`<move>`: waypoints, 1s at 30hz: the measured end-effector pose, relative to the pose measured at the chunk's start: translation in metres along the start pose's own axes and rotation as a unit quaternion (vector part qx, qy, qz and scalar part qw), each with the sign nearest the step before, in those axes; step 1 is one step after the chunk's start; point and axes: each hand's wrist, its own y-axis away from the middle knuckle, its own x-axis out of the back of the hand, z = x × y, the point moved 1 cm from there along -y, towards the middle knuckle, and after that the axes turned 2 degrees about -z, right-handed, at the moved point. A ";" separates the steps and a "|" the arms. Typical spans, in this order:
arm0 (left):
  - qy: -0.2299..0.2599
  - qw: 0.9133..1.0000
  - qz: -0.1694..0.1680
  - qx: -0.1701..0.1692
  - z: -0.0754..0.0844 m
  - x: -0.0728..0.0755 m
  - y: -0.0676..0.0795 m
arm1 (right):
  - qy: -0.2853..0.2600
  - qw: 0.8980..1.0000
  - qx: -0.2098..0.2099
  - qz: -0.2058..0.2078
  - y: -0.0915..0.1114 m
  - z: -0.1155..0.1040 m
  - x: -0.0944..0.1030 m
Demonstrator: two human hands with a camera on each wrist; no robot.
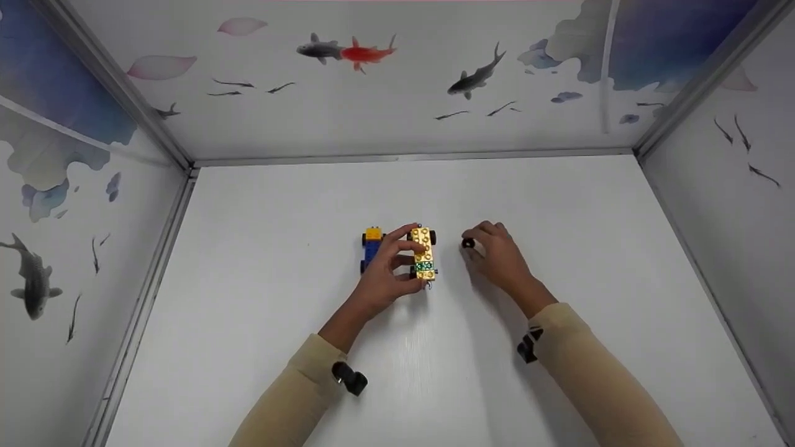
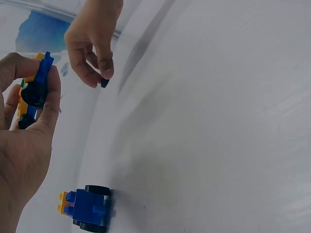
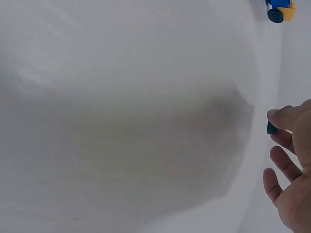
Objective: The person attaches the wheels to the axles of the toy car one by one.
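Note:
My left hand (image 1: 382, 279) grips a toy car (image 1: 423, 245) built of yellow bricks with a green row and a blue base, raised off the table. Black wheels show on it, and a small bare peg sticks out at its near right corner. Between the thumb and fingers of my right hand (image 1: 500, 261) is a small black wheel (image 1: 468, 243), held to the right of that car. Its tread shows dark in the right wrist view. A second toy car (image 2: 90, 206), blue with yellow bricks, stands on the table beside my left hand, which partly covers it in the head view.
Both cars are over the middle of a white table (image 1: 261, 248). White panels printed with fish (image 1: 475, 77) enclose it at the back and both sides, with metal edging (image 1: 397, 158) along the table's far border.

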 end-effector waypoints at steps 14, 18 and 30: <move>-0.013 1.000 0.016 0.018 0.003 -0.001 0.000 | -0.167 0.985 0.024 -0.029 0.002 -0.017 0.012; -0.018 0.999 0.019 0.021 0.004 -0.001 -0.001 | -0.177 0.983 0.027 -0.031 0.003 -0.021 0.014; -0.007 1.000 0.019 0.016 0.006 -0.001 -0.004 | -0.219 0.974 0.024 -0.059 0.009 -0.036 0.021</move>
